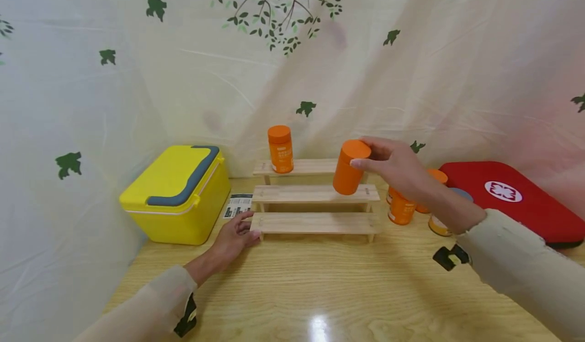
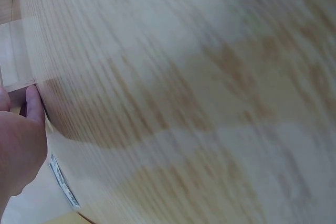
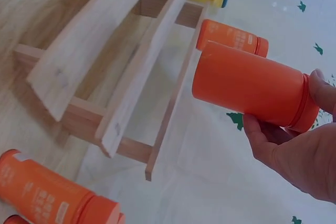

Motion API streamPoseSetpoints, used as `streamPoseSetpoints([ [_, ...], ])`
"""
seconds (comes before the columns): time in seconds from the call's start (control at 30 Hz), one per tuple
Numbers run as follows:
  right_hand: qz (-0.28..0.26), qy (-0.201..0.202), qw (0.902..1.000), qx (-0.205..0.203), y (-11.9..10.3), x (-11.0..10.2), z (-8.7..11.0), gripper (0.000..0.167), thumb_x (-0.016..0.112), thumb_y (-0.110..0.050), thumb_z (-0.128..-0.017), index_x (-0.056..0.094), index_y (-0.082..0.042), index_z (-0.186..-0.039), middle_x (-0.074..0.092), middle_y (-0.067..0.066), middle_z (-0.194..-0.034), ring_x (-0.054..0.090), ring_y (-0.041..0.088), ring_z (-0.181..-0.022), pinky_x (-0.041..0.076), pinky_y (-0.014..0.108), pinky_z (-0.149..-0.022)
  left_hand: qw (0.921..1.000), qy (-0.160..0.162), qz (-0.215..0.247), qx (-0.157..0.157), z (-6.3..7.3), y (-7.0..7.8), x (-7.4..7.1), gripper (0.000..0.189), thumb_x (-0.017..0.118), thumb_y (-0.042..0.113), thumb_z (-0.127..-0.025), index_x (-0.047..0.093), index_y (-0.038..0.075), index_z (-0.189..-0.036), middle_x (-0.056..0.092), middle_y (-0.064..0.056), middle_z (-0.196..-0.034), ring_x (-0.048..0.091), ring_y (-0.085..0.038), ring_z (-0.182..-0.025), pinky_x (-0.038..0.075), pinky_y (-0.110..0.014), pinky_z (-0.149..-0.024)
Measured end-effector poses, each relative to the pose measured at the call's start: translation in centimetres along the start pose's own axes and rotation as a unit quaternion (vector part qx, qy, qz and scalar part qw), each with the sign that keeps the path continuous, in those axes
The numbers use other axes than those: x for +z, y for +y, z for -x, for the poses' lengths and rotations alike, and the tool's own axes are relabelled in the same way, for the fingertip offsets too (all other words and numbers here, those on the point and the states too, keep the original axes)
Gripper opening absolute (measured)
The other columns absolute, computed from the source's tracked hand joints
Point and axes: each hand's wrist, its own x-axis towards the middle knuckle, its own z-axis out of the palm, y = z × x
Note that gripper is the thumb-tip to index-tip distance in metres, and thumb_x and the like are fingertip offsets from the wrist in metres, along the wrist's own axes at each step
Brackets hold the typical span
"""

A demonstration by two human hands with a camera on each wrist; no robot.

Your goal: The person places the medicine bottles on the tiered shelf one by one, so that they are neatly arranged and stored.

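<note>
Above the right half of a three-tier pale wooden stand (image 1: 313,223), an orange cylindrical bottle (image 1: 347,173), tilted, gripped near its cap in a right hand (image 1: 398,165); at the stand's front left corner, a left hand (image 1: 232,240), thumb and finger pinching its end; on its top tier (image 1: 317,166), a labelled orange jar (image 1: 281,151), upright; left of it, a boxy yellow container (image 1: 170,178).
</note>
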Motion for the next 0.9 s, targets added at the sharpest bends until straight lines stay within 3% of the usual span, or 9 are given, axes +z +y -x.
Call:
streamPoseSetpoints([
  [0.43, -0.021, -0.001, 0.9996, -0.019, -1.7, 1.3, -5.0, 0.05, 0.07, -0.035, -0.088, 0.057, -0.017, -0.133, 0.063, 0.006, -0.121, 0.058, 0.022, -0.106, 0.046, 0.043, -0.097, 0.9999, 0.002, -0.012, -0.004, 0.0, 0.2, 0.0, 0.059, 0.059, -0.004, -0.092, 0.038, 0.009, -0.145, 0.06, -0.019, -0.125, 0.062, -0.025, -0.106, 0.054, -0.034, -0.089],
  [0.67, -0.053, 0.016, 0.9984, -0.014, -1.5, 2.6, -7.9, 0.042, 0.07, -0.023, -0.089, 0.061, -0.009, -0.127, 0.063, 0.012, -0.118, 0.057, 0.026, -0.101, 0.051, 0.041, -0.093, 0.9999, -0.001, -0.014, -0.005, -0.4, 0.2, -0.3, 0.059, 0.059, -0.003, -0.092, 0.037, 0.009, -0.145, 0.059, -0.019, -0.126, 0.062, -0.025, -0.107, 0.054, -0.034, -0.089],
  [0.9, -0.063, 0.021, 0.9978, 0.004, -1.0, 3.6, -9.9, 0.045, 0.07, -0.019, -0.089, 0.058, -0.006, -0.13, 0.061, 0.013, -0.12, 0.056, 0.026, -0.103, 0.052, 0.043, -0.091, 0.9999, 0.001, -0.01, -0.005, -0.9, 0.2, -0.3, 0.059, 0.059, -0.004, -0.091, 0.038, 0.008, -0.145, 0.061, -0.019, -0.124, 0.063, -0.025, -0.106, 0.055, -0.034, -0.088],
])
